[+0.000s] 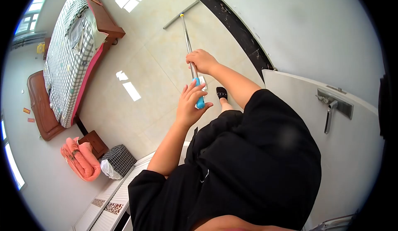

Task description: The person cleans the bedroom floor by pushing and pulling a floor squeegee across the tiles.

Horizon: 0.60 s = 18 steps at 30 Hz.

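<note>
A floor squeegee (187,32) slants away from me, with a silver shaft, a blue grip and a long narrow grey head lying on the tiles. My right hand (202,61) is closed round the shaft above the blue grip. Lower down, my left hand (190,102) lies against the blue grip (200,103) with its fingers spread and its thumb held apart. Its fingers cover part of the grip; whether the palm touches it I cannot tell.
A bed (74,57) with checked bedding stands on the left. Below it are a folded pink bundle (83,160) and a dark checked bag (119,160). A white door (298,102) with a metal handle stands at my right. Glossy tiles (145,73) cover the floor.
</note>
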Motion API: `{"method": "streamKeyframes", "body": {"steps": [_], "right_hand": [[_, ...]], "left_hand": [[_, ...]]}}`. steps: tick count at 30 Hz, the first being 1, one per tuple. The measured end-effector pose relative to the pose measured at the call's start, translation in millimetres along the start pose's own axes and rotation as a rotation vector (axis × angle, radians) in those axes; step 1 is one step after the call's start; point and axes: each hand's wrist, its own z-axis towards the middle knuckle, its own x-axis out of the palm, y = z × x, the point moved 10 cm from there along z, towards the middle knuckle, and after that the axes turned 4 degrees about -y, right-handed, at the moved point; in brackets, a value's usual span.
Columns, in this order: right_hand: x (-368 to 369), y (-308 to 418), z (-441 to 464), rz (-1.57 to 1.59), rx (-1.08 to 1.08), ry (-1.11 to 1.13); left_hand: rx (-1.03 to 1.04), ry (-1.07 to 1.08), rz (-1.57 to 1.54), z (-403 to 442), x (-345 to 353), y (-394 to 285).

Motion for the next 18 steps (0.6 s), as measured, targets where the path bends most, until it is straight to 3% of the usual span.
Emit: {"method": "streamKeyframes", "body": {"steps": [2,7,10,12,18], "right_hand": [[-13,17,-17,0.011,0.005,-0.053],[-36,74,-65,-0.019,0.101,-0.121],[-45,117,-101,-0.052,0.014,-0.277],[-34,136,-123,-0.098,0.064,-0.221],[-2,208,-179,-0.173,0.047,-0.111]], "left_hand": [[0.074,-0.009,-0.026,-12,-7,-9],[0.312,-0.103,-0.472,-49,-37,-39],[0.463,-0.143,-0.49,-78,-51,-63],[0.564,-0.164,-0.477,-101,-60,-82],[0.586,-0.122,-0.519,-181,-86,-109]]}}
